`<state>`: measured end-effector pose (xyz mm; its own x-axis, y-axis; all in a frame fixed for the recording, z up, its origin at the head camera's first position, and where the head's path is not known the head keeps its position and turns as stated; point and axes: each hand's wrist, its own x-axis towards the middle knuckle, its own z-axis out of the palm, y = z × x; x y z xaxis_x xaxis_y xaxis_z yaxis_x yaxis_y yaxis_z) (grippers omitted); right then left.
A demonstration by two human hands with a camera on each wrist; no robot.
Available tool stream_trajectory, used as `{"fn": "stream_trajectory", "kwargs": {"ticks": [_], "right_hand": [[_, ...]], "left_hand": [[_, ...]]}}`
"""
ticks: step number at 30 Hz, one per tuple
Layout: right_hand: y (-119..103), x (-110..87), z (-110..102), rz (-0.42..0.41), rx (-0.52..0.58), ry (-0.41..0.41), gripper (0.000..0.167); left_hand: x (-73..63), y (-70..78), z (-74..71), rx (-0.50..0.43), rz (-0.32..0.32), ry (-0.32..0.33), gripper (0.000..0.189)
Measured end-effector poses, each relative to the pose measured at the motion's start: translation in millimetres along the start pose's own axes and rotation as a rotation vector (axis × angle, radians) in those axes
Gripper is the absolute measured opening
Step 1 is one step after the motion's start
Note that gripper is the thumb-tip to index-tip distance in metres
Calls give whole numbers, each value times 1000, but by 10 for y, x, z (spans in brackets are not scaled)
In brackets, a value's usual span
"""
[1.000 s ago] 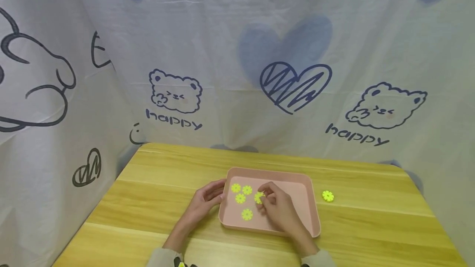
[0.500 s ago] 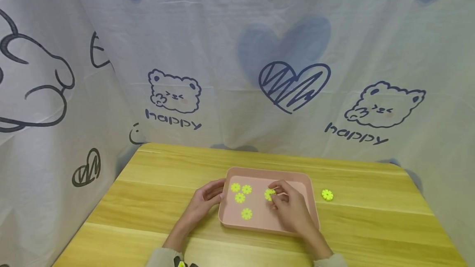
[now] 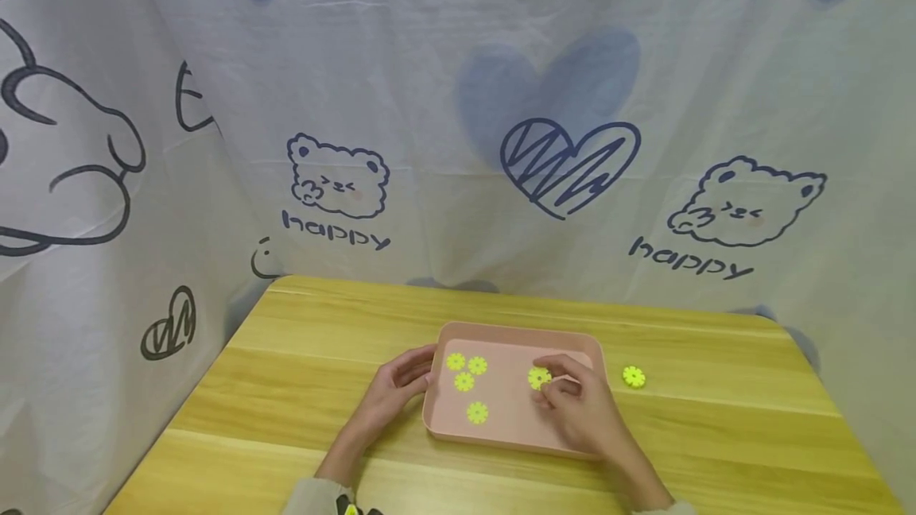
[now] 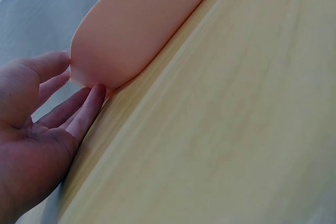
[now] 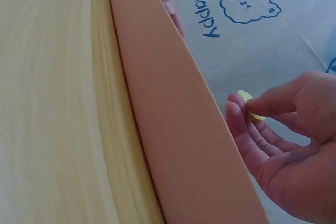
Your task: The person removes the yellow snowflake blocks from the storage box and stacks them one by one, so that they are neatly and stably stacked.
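A pink rectangular tray [image 3: 501, 451] lies on the wooden table. Inside it, toward the left, are several yellow-green plastic snowflake discs, including one lower disc [image 3: 477, 412] apart from the group. My left hand [image 3: 392, 388] rests at the tray's left side, relaxed thumb and fingers touching the outer wall. The left wrist view shows those fingertips [image 4: 97, 90] low at the tray's corner. Over the tray's right half, my right hand [image 3: 583, 404] pinches another snowflake disc [image 3: 538, 377] between thumb and fingers. The right wrist view shows this held disc [image 5: 244, 96] edge-on, above the rim.
One more snowflake disc [image 3: 633, 377] lies on the table [image 3: 716, 435] just right of the tray. Behind and to the left hangs a white printed cloth [image 3: 444, 102] with hearts and bear faces, close to the table's far edge.
My right hand has moved right across the tray, carrying the pinched snowflake disc from near the group to the right half. The left hand and tray have stayed in place.
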<state>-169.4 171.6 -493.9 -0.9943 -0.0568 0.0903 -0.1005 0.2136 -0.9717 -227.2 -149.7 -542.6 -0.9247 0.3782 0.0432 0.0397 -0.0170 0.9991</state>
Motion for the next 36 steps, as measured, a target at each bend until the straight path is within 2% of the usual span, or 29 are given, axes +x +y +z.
{"fn": "stream_trajectory", "kwargs": {"ticks": [6,11,17,21,29,32,36], "right_hand": [[-29,-39,-118,-45,-13,3,40],[-41,-45,-217,-50,-86,40,42],[-31,-37,-361,-139,-122,69,43],[-27,-45,-448,-135,-156,112,43],[1,-76,-623,-217,-156,153,45],[15,-76,-684,-211,-169,160,45],[12,-80,-763,-155,-208,172,43]], "left_hand": [[7,15,10,6,-4,2,51],[1,29,8,-9,-6,-6,51],[-9,36,4,-6,1,-10,52],[-16,22,6,-4,4,-4,52],[12,0,41,-30,-16,8,50],[10,0,44,-33,-20,8,50],[2,5,37,-25,-25,22,50]]}}
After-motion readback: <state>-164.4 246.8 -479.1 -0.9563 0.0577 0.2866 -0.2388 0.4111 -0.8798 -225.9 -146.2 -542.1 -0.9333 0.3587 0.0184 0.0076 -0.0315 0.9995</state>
